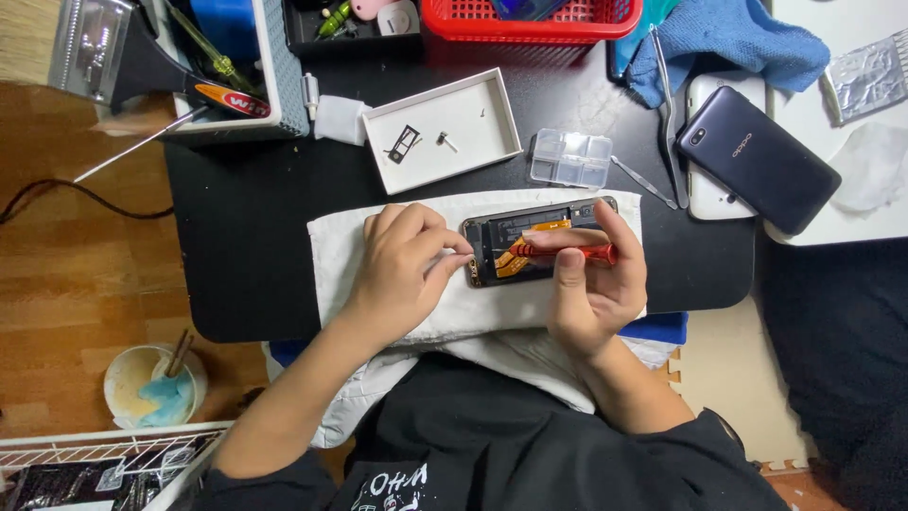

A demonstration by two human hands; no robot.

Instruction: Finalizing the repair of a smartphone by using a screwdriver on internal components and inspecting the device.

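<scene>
Black-sleeved forearms reach up from the bottom of the frame to an opened smartphone [530,248], which lies on a white cloth [378,246] at the near edge of a black table [246,227]. Its long axis runs left to right, with the camera end to the right and its exposed internals and orange flex cable facing up. The left hand [402,270] is curled, its fingertips pinching the phone's left end. The right hand [596,279] grasps a red-handled screwdriver [567,253] between thumb and forefinger, laid almost horizontally across the phone with its tip pointing left. Beyond the cloth sit a white tray [445,128] of small parts, a clear compartment box [570,158], metal tweezers [670,114] and a dark blue phone [757,156].
</scene>
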